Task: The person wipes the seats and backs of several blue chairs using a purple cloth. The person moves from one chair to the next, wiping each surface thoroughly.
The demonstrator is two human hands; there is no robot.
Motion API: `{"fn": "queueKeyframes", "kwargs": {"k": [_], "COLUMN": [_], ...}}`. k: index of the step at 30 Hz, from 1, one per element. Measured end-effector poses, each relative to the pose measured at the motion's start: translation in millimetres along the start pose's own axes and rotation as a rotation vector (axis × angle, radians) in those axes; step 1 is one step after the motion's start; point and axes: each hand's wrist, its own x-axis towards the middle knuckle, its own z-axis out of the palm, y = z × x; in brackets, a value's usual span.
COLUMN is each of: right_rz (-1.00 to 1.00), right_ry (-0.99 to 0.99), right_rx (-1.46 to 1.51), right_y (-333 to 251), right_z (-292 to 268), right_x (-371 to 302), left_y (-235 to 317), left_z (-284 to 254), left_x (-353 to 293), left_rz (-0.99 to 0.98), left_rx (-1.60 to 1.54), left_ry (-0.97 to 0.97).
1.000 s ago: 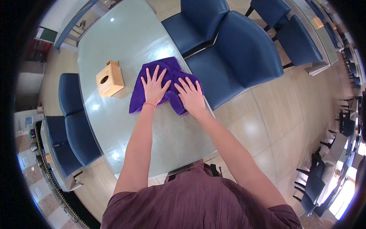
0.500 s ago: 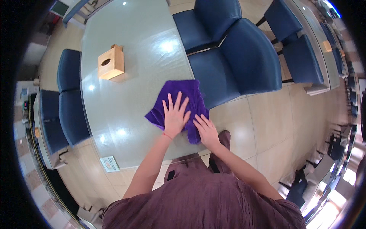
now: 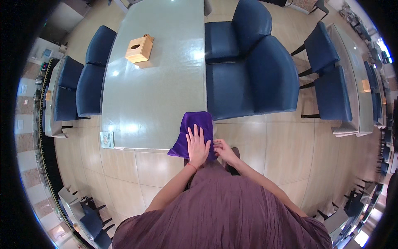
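A purple cloth [image 3: 191, 121] lies over the near right corner of the long table [image 3: 157, 91], part of it hanging past the near edge. My left hand [image 3: 198, 146] presses flat on it, fingers stretched out and slightly spread, a thin red band around the wrist. Just right of the table corner, my right hand [image 3: 226, 152] has its fingers curled at the cloth's right edge, seemingly pinching it. The fingertips there are small and partly hidden.
A wooden tissue box [image 3: 139, 50] stands farther up the table. At the near left corner sits a small printed card [image 3: 107, 140]. Blue chairs [image 3: 271, 74] line the right side, close to the cloth; more blue chairs [image 3: 90, 89] stand on the left.
The cloth and both hands have come nearer to me, to the table's near right corner. My right hand's fingers are more curled. The view has shifted, with the table now appearing straighter.
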Motion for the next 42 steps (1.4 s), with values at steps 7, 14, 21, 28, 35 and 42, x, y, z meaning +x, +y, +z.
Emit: {"fn": "queueKeyframes", "kwargs": {"k": [7, 14, 21, 28, 35, 42], "right_rz": [0.052, -0.111, -0.28, -0.245, -0.74, -0.558], "right_ry": [-0.197, -0.263, -0.363, -0.429, 0.216, 0.066], "right_rx": [0.075, 0.237, 0.412, -0.216, -0.618, -0.4], "right_y": [-46, -98, -148, -110, -134, -134], "right_z": [-10, -53, -98, -189, -191, -213], "right_x": [-12, -54, -138, -158, -200, -230], "left_y": [35, 84, 91, 170, 237, 273], "left_z": [23, -11, -4, -37, -81, -112], "left_x": [7, 16, 30, 59, 56, 68], "left_rz": [-0.029, -0.393, -0.653, -0.326, 0.577, 0.719], "left_rx": [-0.588, -1.609, -1.58, -1.61, -0.805, -0.787], "left_ry": [0.039, -0.174, -0.72, -0.551, -0.562, -0.439]}}
